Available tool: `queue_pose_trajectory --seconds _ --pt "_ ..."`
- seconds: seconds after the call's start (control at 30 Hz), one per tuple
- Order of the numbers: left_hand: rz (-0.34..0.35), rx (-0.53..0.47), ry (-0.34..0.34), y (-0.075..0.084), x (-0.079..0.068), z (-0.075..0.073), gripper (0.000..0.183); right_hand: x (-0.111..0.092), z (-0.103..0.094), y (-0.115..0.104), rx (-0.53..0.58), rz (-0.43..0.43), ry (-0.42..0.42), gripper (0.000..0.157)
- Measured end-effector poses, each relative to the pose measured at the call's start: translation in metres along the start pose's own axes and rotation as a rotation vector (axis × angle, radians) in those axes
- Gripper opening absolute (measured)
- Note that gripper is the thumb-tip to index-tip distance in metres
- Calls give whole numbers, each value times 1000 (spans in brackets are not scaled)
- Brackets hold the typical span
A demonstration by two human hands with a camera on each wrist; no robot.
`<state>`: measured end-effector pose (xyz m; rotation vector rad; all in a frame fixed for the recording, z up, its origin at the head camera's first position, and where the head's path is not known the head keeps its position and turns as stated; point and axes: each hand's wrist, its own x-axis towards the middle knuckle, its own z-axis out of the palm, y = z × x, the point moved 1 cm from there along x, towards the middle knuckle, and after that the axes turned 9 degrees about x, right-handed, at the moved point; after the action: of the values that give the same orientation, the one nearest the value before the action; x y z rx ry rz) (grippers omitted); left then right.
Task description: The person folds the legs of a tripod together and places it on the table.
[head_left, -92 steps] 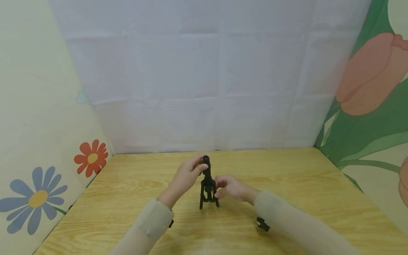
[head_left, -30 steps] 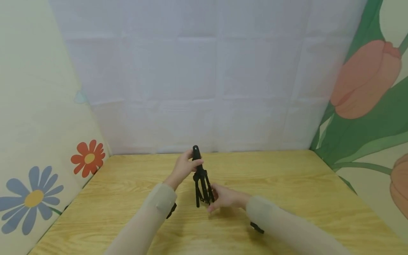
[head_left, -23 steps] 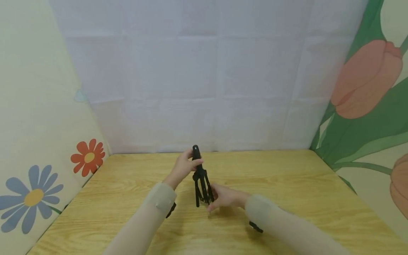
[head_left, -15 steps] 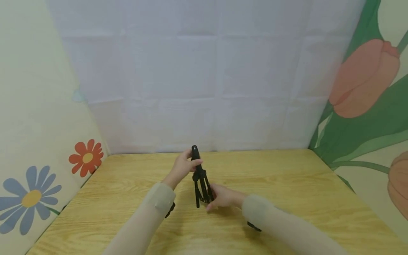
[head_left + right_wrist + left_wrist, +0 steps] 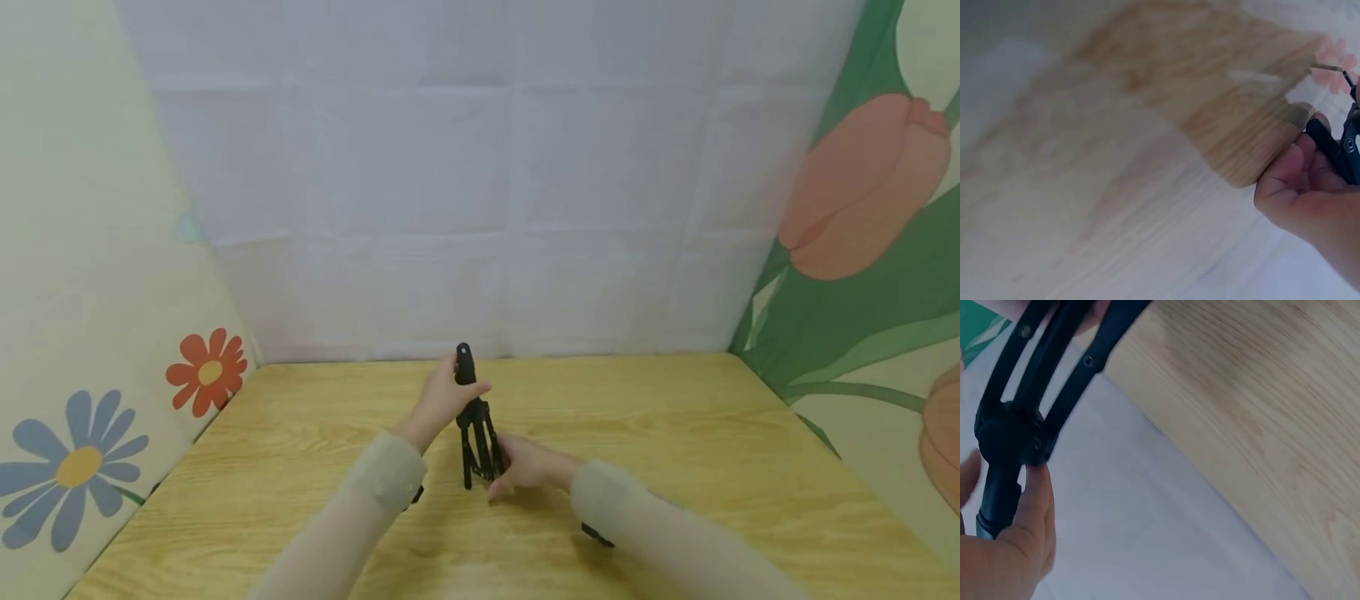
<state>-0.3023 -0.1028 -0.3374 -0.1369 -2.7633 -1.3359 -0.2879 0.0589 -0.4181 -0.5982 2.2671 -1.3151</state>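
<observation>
A small black tripod [image 5: 481, 435] stands near the middle of the table in the head view, its top leaning slightly left. My left hand [image 5: 441, 400] grips its upper column, the thumb lying across the front. In the left wrist view the fingers reach up to just under the black hub [image 5: 1007, 437], from which the legs branch. My right hand [image 5: 531, 463] holds the tripod low on its right side. One leg tip [image 5: 1322, 137] shows between thumb and fingers in the right wrist view. The fingers behind the legs are partly hidden.
The wooden table [image 5: 637, 417] meets a white cloth backdrop [image 5: 480, 208] behind the tripod. Flower-printed panels [image 5: 97, 275] flank both sides. A black strap piece [image 5: 597, 535] shows under the right sleeve.
Over three seconds the tripod's legs have come closer together and its top has leaned left. The right hand has moved lower. Lately the left hand has shifted slightly right and down on the column.
</observation>
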Motion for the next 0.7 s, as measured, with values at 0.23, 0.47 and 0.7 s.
queue_pose_trajectory --seconds 0.23,0.47,0.7 --pt "23 -17 43 6 -4 4 50 -2 1 0 13 0 -2 48" --pt "66 -118 -46 0 -7 6 41 -8 -3 4 36 12 -71 43" --pt "180 -175 -141 -1 -7 1 40 -12 -14 6 137 -70 -126 45"
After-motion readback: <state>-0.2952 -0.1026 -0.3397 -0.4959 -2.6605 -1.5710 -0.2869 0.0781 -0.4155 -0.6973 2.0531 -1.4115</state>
